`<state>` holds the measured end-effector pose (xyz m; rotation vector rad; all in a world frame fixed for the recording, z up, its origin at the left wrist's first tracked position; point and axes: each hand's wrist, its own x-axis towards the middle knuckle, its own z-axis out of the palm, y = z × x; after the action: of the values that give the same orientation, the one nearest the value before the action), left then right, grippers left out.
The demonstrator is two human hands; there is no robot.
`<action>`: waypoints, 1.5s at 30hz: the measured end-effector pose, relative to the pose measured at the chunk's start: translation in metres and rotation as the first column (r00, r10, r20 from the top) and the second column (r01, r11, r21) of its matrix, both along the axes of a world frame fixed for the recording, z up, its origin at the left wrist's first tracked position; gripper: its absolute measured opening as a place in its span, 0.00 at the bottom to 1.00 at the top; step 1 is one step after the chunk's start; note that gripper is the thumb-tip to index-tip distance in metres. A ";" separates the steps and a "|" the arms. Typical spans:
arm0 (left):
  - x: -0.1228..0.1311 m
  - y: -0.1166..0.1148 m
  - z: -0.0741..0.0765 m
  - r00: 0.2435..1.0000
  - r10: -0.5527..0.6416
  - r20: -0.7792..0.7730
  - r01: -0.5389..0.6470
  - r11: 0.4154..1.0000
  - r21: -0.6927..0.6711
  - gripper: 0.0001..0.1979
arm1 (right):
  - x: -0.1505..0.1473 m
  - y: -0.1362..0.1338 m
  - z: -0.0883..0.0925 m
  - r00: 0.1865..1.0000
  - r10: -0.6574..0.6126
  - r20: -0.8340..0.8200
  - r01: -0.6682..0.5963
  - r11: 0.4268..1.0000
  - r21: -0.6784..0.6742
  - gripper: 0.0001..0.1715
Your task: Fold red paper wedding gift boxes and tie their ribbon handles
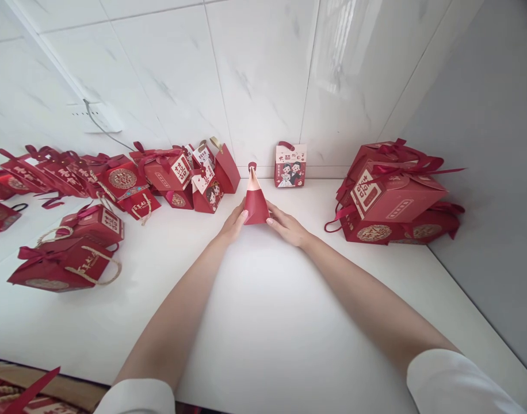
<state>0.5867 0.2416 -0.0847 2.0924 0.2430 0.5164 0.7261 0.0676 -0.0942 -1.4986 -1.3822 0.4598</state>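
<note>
A small red gift box (256, 207), narrow and tapering to a pale pink top with a dark red ribbon loop, stands upright on the white table near the wall. My left hand (235, 221) presses on its left side, thumb at the front lower corner. On the opposite side my right hand (288, 226) grips it the same way, so the box sits between both hands. Its far faces are hidden from me. Just behind and to the right is another small box (290, 167), pink and red, printed with a cartoon wedding couple.
Stacked red boxes with ribbons (393, 192) stand at the right by a grey panel (483, 172). Several red boxes and bags (166, 172) line the wall at the left, with a rope-handled box (62, 264) nearer. A cable (102, 123) hangs from a wall socket.
</note>
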 end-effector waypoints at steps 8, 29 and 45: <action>0.002 0.004 -0.006 1.000 0.021 0.020 -0.021 1.000 0.000 0.34 | 0.002 0.002 -0.002 1.000 -0.003 0.026 0.003 1.000 -0.006 0.37; 0.008 0.019 -0.023 0.966 0.110 0.235 -0.107 0.994 -0.026 0.40 | 0.020 0.013 -0.024 0.877 -0.349 -0.331 0.372 0.928 0.006 0.33; 0.010 0.027 -0.027 0.969 0.243 0.040 -0.244 0.927 0.284 0.24 | -0.007 0.011 -0.010 0.930 -0.361 0.063 0.366 0.927 -0.082 0.39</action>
<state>0.5965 0.2689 -0.1117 2.3570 0.4532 0.7422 0.7194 0.0786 -0.1046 -1.8059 -1.0936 0.2573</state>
